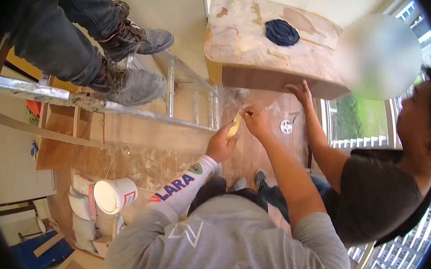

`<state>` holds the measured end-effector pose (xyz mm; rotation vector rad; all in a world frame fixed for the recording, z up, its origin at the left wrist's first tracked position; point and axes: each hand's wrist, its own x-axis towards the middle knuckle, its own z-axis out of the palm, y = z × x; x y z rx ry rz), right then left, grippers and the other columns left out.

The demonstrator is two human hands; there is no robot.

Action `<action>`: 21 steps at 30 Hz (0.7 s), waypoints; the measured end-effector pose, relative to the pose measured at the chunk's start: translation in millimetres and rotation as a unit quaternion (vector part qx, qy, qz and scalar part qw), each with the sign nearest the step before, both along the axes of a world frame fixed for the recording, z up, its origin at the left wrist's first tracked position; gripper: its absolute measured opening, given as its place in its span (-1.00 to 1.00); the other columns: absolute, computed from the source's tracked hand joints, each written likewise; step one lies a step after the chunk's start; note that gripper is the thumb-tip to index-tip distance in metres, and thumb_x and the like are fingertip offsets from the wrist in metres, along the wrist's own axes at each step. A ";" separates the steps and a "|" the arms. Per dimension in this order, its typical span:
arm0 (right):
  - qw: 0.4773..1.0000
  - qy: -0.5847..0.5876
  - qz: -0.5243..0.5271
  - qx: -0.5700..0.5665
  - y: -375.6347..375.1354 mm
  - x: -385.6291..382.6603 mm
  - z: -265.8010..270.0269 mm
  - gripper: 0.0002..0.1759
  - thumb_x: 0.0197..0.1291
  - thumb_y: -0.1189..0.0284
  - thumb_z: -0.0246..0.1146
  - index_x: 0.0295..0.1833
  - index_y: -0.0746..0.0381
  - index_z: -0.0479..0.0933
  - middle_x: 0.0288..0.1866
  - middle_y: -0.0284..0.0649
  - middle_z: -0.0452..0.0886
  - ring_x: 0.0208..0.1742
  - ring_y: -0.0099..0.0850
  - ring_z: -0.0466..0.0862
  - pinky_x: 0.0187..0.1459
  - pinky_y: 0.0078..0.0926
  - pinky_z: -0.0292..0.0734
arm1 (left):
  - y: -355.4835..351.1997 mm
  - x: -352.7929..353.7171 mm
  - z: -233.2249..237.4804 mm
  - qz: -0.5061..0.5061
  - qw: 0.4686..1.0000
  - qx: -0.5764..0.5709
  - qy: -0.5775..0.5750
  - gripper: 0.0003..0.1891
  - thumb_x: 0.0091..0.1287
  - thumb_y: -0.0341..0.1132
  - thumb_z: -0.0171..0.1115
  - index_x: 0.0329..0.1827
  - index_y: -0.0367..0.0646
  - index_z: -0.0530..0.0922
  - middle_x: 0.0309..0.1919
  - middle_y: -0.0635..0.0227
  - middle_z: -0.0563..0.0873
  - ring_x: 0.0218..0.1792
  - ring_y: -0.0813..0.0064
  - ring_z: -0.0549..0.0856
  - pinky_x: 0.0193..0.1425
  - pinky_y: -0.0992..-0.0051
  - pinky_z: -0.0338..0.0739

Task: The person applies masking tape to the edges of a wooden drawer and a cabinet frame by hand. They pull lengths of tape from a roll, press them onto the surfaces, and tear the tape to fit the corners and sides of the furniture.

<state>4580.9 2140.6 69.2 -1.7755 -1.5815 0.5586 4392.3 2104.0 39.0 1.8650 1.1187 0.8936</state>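
Observation:
My left hand (222, 142), below a printed sleeve, is closed around a narrow pale yellow strip (234, 126) that looks like tape. At the upper end of this strip, my right hand (256, 121) has its thumb and fingers pinched together. Both hands are over the wooden floor, in front of a curved cabinet (267, 50) with a patchy, filler-smeared top. A dark round pad or cloth (282, 32) lies on that top. To the right of my right hand, a white spoked disc (286, 126) rests on the floor.
A co-worker (388, 188) at right has one hand (301, 93) at the cabinet's front. Another person's boots (133, 85) stand on an aluminium ladder (171, 88) at left. A long curved strip (48, 131) extends beneath it. A white bucket (111, 197) and bags (83, 202) sit lower left.

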 end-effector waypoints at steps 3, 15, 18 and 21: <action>0.994 -0.054 0.032 0.092 61.9 2.9 -9.4 -0.86 0.14 0.38 0.43 -0.25 0.21 0.76 -0.32 -0.13 0.68 -0.23 -0.11 0.68 -0.21 -0.20 0.57 | 48.3 14.0 -17.9 0.051 0.997 0.052 -0.018 -0.50 0.41 -0.21 0.32 0.35 -0.21 0.51 0.21 -0.09 0.67 0.20 -0.07 0.67 0.28 0.19 0.57; 0.856 -0.253 0.096 0.440 184.2 16.6 -71.6 -0.79 -0.12 0.42 0.51 -0.29 -0.06 0.76 -0.33 -0.50 0.59 -0.17 -0.39 0.55 0.00 -0.30 0.31 | 171.7 59.6 -119.8 0.134 0.961 0.209 -0.120 -0.58 0.43 -0.30 0.35 0.28 -0.26 0.54 0.02 -0.01 0.73 0.01 0.02 0.74 0.12 0.27 0.61; 0.816 -0.298 0.076 0.490 191.5 19.6 -85.3 -0.79 -0.12 0.37 0.51 -0.28 -0.10 0.76 -0.27 -0.51 0.60 -0.12 -0.38 0.56 0.08 -0.29 0.28 | 185.1 68.1 -139.5 0.143 0.941 0.268 -0.149 -0.61 0.43 -0.32 0.36 0.25 -0.26 0.57 -0.02 0.01 0.74 -0.03 0.03 0.75 0.08 0.28 0.62; 0.770 -0.323 0.054 0.548 200.6 16.7 -96.9 -0.83 -0.10 0.32 0.51 -0.30 -0.12 0.77 -0.25 -0.50 0.61 -0.11 -0.38 0.57 0.09 -0.28 0.27 | 194.1 73.5 -154.8 0.160 0.912 0.330 -0.184 -0.64 0.41 -0.30 0.38 0.20 -0.25 0.59 -0.09 0.03 0.74 -0.10 0.03 0.74 -0.02 0.27 0.62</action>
